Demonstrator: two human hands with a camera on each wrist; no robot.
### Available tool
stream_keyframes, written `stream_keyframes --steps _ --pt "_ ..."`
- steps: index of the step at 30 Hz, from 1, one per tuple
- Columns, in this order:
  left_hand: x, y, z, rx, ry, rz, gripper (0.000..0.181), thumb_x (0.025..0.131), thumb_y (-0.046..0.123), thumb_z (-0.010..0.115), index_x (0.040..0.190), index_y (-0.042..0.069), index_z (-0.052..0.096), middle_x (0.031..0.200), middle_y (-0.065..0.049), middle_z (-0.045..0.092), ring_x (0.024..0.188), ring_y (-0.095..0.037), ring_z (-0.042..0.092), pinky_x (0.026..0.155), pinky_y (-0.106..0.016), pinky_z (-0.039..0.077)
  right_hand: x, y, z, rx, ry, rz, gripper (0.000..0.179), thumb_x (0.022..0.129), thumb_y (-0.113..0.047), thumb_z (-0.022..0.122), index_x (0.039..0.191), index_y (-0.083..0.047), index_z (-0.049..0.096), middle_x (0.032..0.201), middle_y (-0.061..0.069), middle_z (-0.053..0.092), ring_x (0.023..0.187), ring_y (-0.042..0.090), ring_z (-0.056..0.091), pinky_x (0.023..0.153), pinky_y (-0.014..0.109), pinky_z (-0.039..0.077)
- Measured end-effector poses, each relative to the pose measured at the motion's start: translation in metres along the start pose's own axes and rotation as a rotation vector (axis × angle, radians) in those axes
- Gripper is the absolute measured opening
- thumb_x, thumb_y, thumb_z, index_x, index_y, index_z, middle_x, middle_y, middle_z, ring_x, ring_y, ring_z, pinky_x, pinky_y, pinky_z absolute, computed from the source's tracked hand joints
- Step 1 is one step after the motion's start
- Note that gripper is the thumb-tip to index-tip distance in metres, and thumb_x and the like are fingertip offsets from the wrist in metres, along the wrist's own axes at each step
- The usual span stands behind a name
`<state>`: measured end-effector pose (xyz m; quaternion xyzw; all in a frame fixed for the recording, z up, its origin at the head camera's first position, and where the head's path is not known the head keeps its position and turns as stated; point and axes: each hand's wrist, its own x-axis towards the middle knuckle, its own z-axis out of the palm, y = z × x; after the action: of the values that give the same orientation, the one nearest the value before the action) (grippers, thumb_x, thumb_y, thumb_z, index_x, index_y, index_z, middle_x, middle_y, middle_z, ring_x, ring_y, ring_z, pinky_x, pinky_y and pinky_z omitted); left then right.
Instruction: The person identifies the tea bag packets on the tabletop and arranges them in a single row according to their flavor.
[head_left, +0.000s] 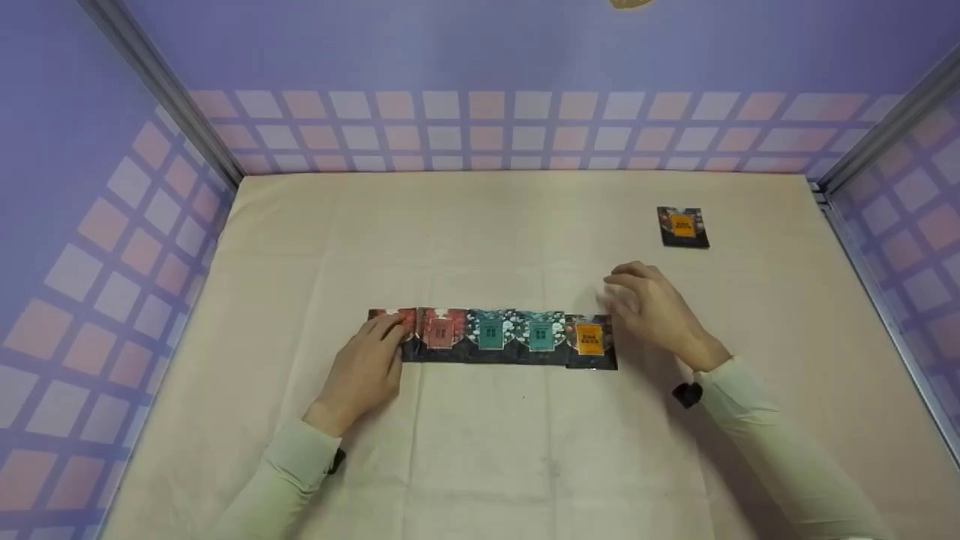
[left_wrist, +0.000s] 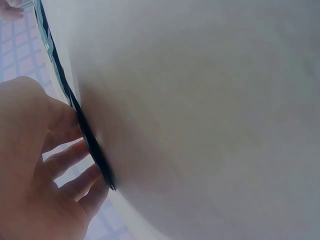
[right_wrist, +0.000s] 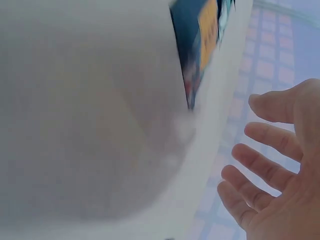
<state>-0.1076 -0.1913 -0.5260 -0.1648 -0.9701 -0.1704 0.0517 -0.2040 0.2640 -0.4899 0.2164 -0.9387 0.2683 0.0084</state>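
Note:
Several flat packets with dark lower edges form a row on the cloth. My left hand rests its fingers on the leftmost red packet, hiding much of it. Rightward follow another red packet, a teal packet, a second teal packet and an orange-labelled packet, which sits slightly lower. Just past that right end, my right hand is raised off the cloth; in the right wrist view its spread, bent fingers hold nothing, apart from the orange-labelled packet.
Another orange-labelled packet lies alone toward the back right. Pale cloth covers the table. A purple wall with checked tiles rises behind, and side walls stand at left and right.

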Motion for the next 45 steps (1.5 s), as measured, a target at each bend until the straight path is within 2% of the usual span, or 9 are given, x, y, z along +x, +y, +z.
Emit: stream_keyframes --steps 4,7,16,20,25,32,35,41,45 --pt "0.002 0.001 -0.001 0.002 0.001 -0.002 0.035 0.107 0.008 0.054 0.139 -0.002 0.066 0.149 -0.021 0.062 0.143 -0.043 0.054 0.119 -0.056 0.047 0.012 0.017 -0.009 -0.011 0.078 -0.039 0.034 0.096 -0.002 0.074 0.127 0.009 0.071 0.134 0.026 0.065 0.128 0.047 0.059 0.112 0.062 0.049" --pt "0.002 0.001 -0.001 0.001 0.02 0.004 0.035 0.107 0.008 0.055 0.138 -0.002 0.067 0.148 -0.021 0.062 0.142 -0.043 0.055 0.119 -0.056 0.047 0.02 0.03 -0.012 -0.012 0.118 -0.029 0.033 0.096 -0.002 0.074 0.126 0.011 0.071 0.132 0.027 0.066 0.126 0.049 0.06 0.112 0.063 0.048" --pt "0.001 0.0 0.0 0.006 0.044 0.014 0.035 0.105 0.006 0.058 0.137 -0.003 0.067 0.146 -0.021 0.063 0.14 -0.041 0.056 0.118 -0.055 0.048 0.037 0.064 -0.014 0.053 0.106 0.196 0.037 0.106 -0.014 0.063 0.137 0.006 0.067 0.151 0.028 0.055 0.145 0.051 0.046 0.122 0.068 0.036" --pt "0.001 -0.001 -0.001 0.005 0.04 0.002 0.035 0.105 0.006 0.058 0.137 -0.002 0.067 0.147 -0.02 0.063 0.141 -0.041 0.056 0.118 -0.055 0.048 0.045 0.074 -0.016 0.072 0.11 0.238 0.038 0.107 -0.015 0.061 0.139 0.005 0.066 0.153 0.028 0.054 0.147 0.051 0.045 0.123 0.068 0.036" --pt "0.0 -0.002 0.0 0.002 0.034 0.009 0.034 0.106 0.007 0.056 0.136 -0.001 0.068 0.147 -0.02 0.063 0.14 -0.04 0.056 0.118 -0.055 0.048 0.05 0.086 -0.018 0.059 0.137 0.218 0.037 0.107 -0.013 0.059 0.136 0.009 0.066 0.15 0.031 0.054 0.144 0.051 0.045 0.119 0.068 0.039" --pt "-0.001 -0.003 0.002 0.007 0.018 0.006 0.034 0.107 0.009 0.056 0.138 0.0 0.067 0.149 -0.018 0.062 0.142 -0.038 0.056 0.116 -0.055 0.05 0.06 0.11 -0.02 -0.117 0.241 0.072 0.033 0.105 -0.006 0.06 0.129 0.014 0.068 0.139 0.038 0.06 0.132 0.059 0.053 0.112 0.072 0.044" --pt "-0.001 -0.002 0.004 0.002 0.019 0.002 0.035 0.107 0.01 0.056 0.139 -0.001 0.067 0.149 -0.018 0.062 0.143 -0.039 0.055 0.117 -0.055 0.049 0.06 0.121 -0.025 -0.119 0.23 0.094 0.036 0.104 -0.003 0.057 0.134 0.013 0.066 0.143 0.039 0.056 0.133 0.062 0.05 0.111 0.076 0.043" --pt "0.002 -0.001 0.003 0.0 0.023 -0.004 0.036 0.107 0.01 0.056 0.14 -0.001 0.066 0.149 -0.019 0.062 0.142 -0.041 0.055 0.118 -0.056 0.048 0.059 0.134 -0.037 -0.053 0.149 0.238 0.041 0.108 -0.006 0.05 0.145 0.008 0.059 0.156 0.037 0.045 0.145 0.06 0.041 0.118 0.074 0.035" --pt "0.002 -0.001 0.003 -0.002 0.013 -0.013 0.037 0.107 0.01 0.056 0.141 -0.001 0.066 0.15 -0.018 0.061 0.143 -0.041 0.054 0.119 -0.056 0.047 0.06 0.139 -0.037 -0.064 0.098 0.237 0.044 0.109 -0.006 0.048 0.15 0.008 0.054 0.16 0.035 0.043 0.147 0.06 0.038 0.121 0.072 0.033"
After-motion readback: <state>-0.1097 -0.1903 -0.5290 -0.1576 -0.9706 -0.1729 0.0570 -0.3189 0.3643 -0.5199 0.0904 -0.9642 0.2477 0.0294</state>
